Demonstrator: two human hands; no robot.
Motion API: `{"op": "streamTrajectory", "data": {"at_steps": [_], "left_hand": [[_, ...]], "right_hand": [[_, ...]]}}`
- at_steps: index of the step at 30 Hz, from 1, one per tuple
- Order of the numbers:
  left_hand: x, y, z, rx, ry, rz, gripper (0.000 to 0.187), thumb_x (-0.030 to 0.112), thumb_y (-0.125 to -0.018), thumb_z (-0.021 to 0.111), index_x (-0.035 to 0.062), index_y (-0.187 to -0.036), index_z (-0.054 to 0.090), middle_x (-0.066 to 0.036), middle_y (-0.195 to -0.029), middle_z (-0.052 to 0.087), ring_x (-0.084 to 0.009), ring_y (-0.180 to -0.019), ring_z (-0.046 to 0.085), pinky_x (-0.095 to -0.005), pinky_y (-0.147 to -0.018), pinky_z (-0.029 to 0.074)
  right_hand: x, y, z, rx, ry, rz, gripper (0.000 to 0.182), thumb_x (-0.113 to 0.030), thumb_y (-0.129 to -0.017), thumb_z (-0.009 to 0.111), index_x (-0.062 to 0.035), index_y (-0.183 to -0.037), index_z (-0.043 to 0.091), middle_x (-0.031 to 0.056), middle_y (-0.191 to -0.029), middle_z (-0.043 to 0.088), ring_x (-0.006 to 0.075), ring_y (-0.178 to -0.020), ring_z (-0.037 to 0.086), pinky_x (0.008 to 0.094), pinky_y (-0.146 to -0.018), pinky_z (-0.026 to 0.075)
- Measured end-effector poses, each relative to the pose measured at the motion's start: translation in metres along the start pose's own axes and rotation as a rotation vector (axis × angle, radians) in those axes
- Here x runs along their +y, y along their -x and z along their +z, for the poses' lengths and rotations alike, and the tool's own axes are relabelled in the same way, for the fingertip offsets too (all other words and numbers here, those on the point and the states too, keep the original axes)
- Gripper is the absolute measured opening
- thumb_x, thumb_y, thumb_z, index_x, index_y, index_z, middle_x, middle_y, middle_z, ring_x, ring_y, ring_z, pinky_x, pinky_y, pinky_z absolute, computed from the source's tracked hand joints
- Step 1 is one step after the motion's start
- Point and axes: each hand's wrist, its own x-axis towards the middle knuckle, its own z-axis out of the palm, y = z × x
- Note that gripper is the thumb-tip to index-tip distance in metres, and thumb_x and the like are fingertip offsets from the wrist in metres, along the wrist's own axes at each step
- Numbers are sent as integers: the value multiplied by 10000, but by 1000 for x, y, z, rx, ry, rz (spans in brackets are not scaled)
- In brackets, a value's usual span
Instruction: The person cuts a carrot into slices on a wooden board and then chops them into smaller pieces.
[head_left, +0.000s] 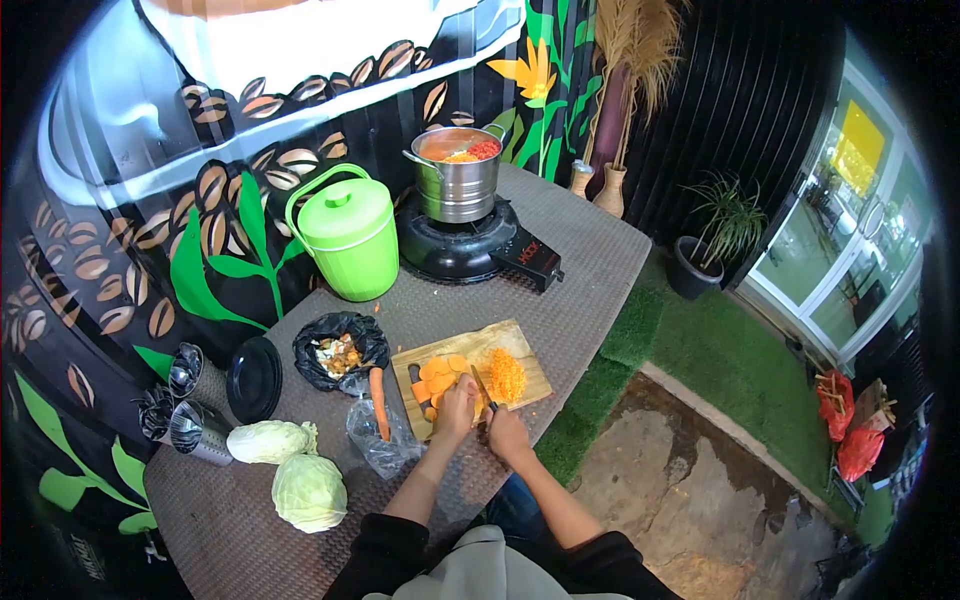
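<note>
A knife (480,386) is in my right hand (508,436), its fingers wrapped round the dark handle, the blade pointing away over the wooden cutting board (530,352). Close beside the blade, my left hand (458,408) presses down with bent fingers on carrot pieces; the exact pieces are partly hidden under it. Orange carrot slices (437,372) lie spread on the left half of the board. To the right of the knife sits a heap of finely diced carrot (507,376). A whole carrot (378,402) rests on a clear plastic bag (383,445) left of the board.
A steel pot (457,190) with red and orange contents stands on a black portable stove (455,250). Near it are a green lidded bucket (348,235) and a black bag of scraps (325,350). A cabbage (310,492) and a napa cabbage (272,441) lie at the left.
</note>
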Motion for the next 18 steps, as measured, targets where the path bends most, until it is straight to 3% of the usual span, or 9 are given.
{"op": "streamTrajectory", "data": {"at_steps": [3, 7, 10, 14, 18], "left_hand": [[0, 0, -1, 29, 107, -15, 179, -52, -789, 578, 13, -944, 514, -148, -813, 647, -278, -774, 657, -352, -652, 507], [0, -1, 4, 83, 238, -101, 194, -62, -771, 587, 1, -946, 530, -138, -771, 650, -232, -753, 665, -304, -642, 510], [2, 0, 6, 132, 241, -55, 206, -67, -772, 589, -1, -960, 538, -144, -791, 655, -216, -740, 666, -279, -634, 508], [9, 5, -3, 211, 360, -55, 137, -74, -794, 563, 0, -908, 573, -138, -852, 661, -211, -771, 659, -285, -638, 506], [0, -3, -17, 283, 194, 161, 154, -105, -776, 532, 14, -799, 626, -117, -909, 666, -254, -879, 636, -320, -732, 499]], "right_hand": [[5, 0, -3, -18, 45, -50, 446, -381, -949, 416, 43, -972, 549, 287, -898, 637, 424, -845, 639, 495, -754, 509], [0, 18, 7, 73, 46, 18, 463, -388, -950, 410, 52, -990, 549, 292, -885, 635, 426, -831, 640, 503, -757, 502], [2, 17, 9, 80, 31, 26, 474, -396, -948, 411, 52, -1018, 550, 293, -850, 637, 431, -807, 639, 503, -754, 503], [24, 3, 2, 78, -141, -55, 474, -368, -944, 432, 83, -1031, 547, 318, -809, 617, 457, -801, 617, 518, -737, 483], [24, 15, 1, 97, -329, -112, 477, -357, -936, 456, 100, -924, 593, 345, -799, 590, 481, -812, 589, 531, -741, 462]]}}
